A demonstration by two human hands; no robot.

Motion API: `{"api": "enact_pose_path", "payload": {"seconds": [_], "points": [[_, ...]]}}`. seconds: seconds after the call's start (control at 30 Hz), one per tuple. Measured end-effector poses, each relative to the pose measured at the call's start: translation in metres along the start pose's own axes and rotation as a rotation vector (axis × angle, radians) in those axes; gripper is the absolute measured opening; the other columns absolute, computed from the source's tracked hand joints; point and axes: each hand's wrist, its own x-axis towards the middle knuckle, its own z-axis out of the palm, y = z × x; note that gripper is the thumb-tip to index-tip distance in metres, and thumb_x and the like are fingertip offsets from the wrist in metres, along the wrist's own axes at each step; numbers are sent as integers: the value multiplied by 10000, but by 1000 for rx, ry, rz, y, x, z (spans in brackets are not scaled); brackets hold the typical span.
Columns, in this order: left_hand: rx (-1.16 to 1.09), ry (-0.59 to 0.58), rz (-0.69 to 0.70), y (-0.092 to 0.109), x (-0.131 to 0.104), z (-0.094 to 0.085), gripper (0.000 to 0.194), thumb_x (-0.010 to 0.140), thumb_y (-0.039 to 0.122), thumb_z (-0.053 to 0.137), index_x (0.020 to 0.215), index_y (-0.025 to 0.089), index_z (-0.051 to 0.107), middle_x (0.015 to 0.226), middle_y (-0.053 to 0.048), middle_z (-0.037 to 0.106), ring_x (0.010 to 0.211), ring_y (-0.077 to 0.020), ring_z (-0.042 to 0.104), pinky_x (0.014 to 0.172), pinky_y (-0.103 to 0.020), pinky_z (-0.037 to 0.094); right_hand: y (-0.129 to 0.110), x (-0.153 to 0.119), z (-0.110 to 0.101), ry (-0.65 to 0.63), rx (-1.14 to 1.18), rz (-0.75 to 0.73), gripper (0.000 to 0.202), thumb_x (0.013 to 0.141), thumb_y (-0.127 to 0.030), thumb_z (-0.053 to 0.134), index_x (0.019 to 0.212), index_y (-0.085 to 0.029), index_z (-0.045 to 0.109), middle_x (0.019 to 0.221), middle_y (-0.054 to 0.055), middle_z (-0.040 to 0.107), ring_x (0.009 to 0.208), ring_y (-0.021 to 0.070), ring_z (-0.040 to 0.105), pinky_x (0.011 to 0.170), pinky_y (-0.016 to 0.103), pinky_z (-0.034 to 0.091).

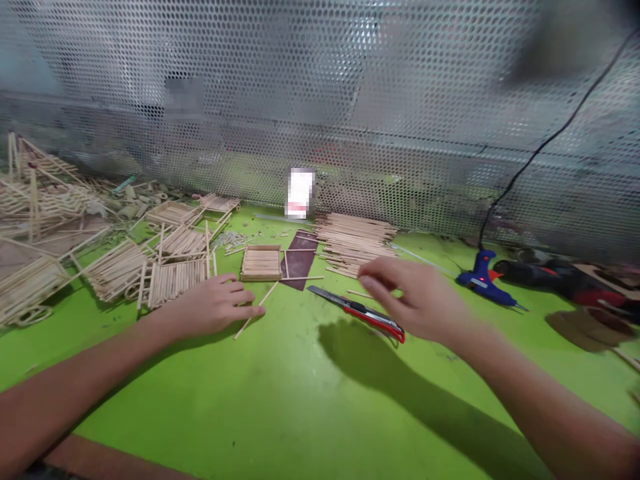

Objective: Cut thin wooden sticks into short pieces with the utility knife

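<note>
Head camera looks down on a bright green counter (300, 400) backed by a perforated metal screen (350, 100). The left hand (213, 307) lies palm down on the counter, fingers loosely extended and holding nothing; its fingertips touch a single thin wooden stick (255, 311) that lies slanted on the green surface. The right hand (417, 297) hovers above the counter (blurred), fingers curled with thumb and forefinger drawn close together; whether anything is pinched between them cannot be told. Just beneath and beside it lies a red-and-black utility knife (357, 310), blade end pointing left.

Beyond the left hand sits a small tray built of sticks (261, 262), and next to it a dark brown sheet (300, 260). Behind the right hand is a loose stack of sticks (355, 243). Flat stick panels (170, 277) lie at the left, with more stick frames (35, 200) heaped at the far left. A blue glue gun (485, 280) stands at the right, its black cord (540, 147) running up the screen.
</note>
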Motion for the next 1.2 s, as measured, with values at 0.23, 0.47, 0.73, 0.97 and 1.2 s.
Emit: {"api": "enact_pose_path", "payload": {"seconds": [0.23, 0.47, 0.73, 0.97, 1.2], "points": [[-120, 26, 17, 25, 12, 5, 224, 944, 11, 623, 1123, 132, 682, 934, -31, 770, 783, -164, 670, 739, -315, 528, 14, -3, 59, -303, -24, 132, 339, 1039, -481, 492, 1061, -188, 661, 965, 90, 717, 796, 232, 652, 664, 337, 449], [-115, -23, 234, 46, 51, -5, 84, 941, 66, 651, 996, 127, 667, 871, -35, 718, 690, -151, 613, 699, -325, 493, 8, -8, 63, -286, -29, 98, 216, 1053, -337, 479, 1025, -173, 617, 973, 87, 689, 781, 219, 633, 689, 345, 466], [-291, -10, 21, 40, 65, 21, 50, 968, 139, 630, 987, 166, 666, 863, -22, 706, 755, -165, 609, 718, -318, 481, 8, -11, 66, -150, -46, 108, 246, 1084, -243, 418, 1147, -134, 629, 858, 89, 735, 653, 195, 640, 552, 293, 384], [-484, -23, -141, 28, 57, 23, 121, 1014, 240, 617, 1100, 210, 697, 1119, -48, 737, 1028, -212, 666, 915, -384, 520, -18, -22, 64, -123, -95, -225, 148, 1034, -217, 532, 1070, -202, 675, 808, 11, 707, 602, 143, 584, 554, 273, 359], [-541, 42, -75, 27, 62, 22, 171, 1063, 261, 563, 1056, 173, 709, 1073, -68, 757, 983, -209, 679, 886, -373, 490, -56, -27, 59, -252, -70, -386, 182, 937, -111, 607, 1094, -203, 597, 897, 9, 679, 758, 194, 552, 643, 342, 347]]}}
